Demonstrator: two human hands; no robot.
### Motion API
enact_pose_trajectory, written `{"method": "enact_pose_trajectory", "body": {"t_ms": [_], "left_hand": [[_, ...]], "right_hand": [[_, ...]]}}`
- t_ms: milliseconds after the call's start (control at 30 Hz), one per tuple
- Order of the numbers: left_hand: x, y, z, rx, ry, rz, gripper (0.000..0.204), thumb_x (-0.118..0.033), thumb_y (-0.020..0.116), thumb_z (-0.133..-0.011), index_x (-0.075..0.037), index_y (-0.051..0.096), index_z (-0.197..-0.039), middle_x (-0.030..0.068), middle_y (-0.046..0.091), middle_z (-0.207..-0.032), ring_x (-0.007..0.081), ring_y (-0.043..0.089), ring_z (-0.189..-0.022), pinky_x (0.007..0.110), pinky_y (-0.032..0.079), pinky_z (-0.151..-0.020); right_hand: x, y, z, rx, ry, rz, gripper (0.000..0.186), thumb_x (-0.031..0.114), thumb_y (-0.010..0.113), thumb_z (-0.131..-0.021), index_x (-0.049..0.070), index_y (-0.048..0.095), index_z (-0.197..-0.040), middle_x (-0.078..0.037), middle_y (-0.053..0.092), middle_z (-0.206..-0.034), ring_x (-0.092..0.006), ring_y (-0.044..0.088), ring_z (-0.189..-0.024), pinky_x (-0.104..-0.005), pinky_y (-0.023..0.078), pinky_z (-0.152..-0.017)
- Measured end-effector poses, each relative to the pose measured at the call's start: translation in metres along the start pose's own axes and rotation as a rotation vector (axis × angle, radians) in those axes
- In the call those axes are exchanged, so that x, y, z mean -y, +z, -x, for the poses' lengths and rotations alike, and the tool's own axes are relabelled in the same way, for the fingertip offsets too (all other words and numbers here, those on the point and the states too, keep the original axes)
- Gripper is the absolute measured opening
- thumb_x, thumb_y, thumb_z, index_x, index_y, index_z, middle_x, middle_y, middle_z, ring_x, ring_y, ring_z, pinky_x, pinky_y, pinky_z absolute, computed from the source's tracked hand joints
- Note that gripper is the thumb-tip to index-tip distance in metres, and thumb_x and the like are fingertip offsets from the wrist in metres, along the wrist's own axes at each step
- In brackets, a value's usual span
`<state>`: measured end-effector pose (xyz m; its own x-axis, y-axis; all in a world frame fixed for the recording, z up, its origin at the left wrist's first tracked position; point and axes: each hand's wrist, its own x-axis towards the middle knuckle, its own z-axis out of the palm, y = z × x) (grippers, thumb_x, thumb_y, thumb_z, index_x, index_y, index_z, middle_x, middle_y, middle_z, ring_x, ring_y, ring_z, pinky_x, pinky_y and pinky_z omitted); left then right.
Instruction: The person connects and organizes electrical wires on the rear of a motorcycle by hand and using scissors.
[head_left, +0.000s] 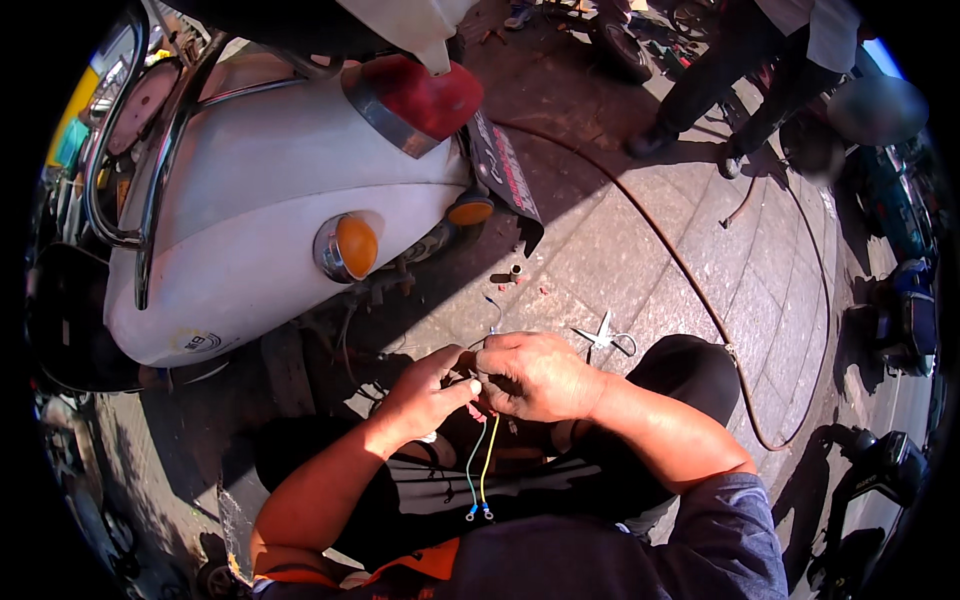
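Left hand (425,393) and right hand (537,374) pinch wires (487,462), fingers (507,366) nearly closed; gripped stretch hidden; scooter (250,205) cropped.

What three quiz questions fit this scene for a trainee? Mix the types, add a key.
1. True or false: the scissors lie on the paving, held by neither hand.
2. Which colours are the two wires hanging below the left hand and right hand? A) red and white; B) green and yellow; C) black and orange.
3. Fill in: the tail light on the white vehicle body has a ____ lens.

Key: 1 true; 2 B; 3 red.
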<state>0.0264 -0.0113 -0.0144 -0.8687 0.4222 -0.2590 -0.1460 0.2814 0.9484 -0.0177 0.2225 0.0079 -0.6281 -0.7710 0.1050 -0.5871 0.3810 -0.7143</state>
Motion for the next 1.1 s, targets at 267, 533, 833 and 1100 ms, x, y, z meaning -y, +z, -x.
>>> {"method": "enact_pose_trajectory", "body": {"t_ms": [267,533,833,1100], "left_hand": [[0.0,-0.003,0.0,0.035,-0.219,0.37,0.023,-0.011,0.061,-0.101,0.008,0.067,-0.112,0.0131,0.074,-0.104,0.0219,0.075,-0.092,0.035,0.059,-0.086],[0.023,0.004,-0.001,-0.009,-0.222,0.383,0.025,-0.016,0.064,-0.101,0.004,0.069,-0.115,0.0087,0.074,-0.111,0.0148,0.069,-0.101,0.033,0.055,-0.091],[0.015,0.004,-0.007,0.115,-0.228,0.483,0.028,-0.016,0.066,-0.099,0.006,0.068,-0.116,0.014,0.074,-0.107,0.0248,0.074,-0.099,0.038,0.06,-0.088],[0.021,-0.001,-0.002,0.042,-0.261,0.44,0.023,-0.013,0.067,-0.095,0.006,0.07,-0.108,0.0118,0.075,-0.1,0.0213,0.074,-0.092,0.034,0.057,-0.087]], "right_hand": [[-0.001,0.007,0.0,-0.138,-0.048,-0.046,0.022,0.016,0.077,-0.082,0.009,0.064,-0.1,-0.013,0.065,-0.099,-0.0383,0.067,-0.094,-0.0473,0.056,-0.078],[-0.007,0.008,0.001,-0.121,-0.062,0.067,0.029,0.023,0.079,-0.086,0.014,0.071,-0.113,-0.011,0.066,-0.098,-0.0366,0.069,-0.093,-0.0485,0.058,-0.077],[-0.008,0.0,0.005,-0.07,-0.064,0.068,0.026,0.017,0.077,-0.084,0.011,0.071,-0.108,-0.011,0.066,-0.097,-0.0366,0.069,-0.092,-0.048,0.058,-0.075],[-0.002,0.004,-0.004,-0.104,-0.161,0.116,0.027,0.016,0.08,-0.079,0.011,0.07,-0.103,-0.009,0.064,-0.094,-0.0347,0.068,-0.088,-0.0467,0.057,-0.075]]}}
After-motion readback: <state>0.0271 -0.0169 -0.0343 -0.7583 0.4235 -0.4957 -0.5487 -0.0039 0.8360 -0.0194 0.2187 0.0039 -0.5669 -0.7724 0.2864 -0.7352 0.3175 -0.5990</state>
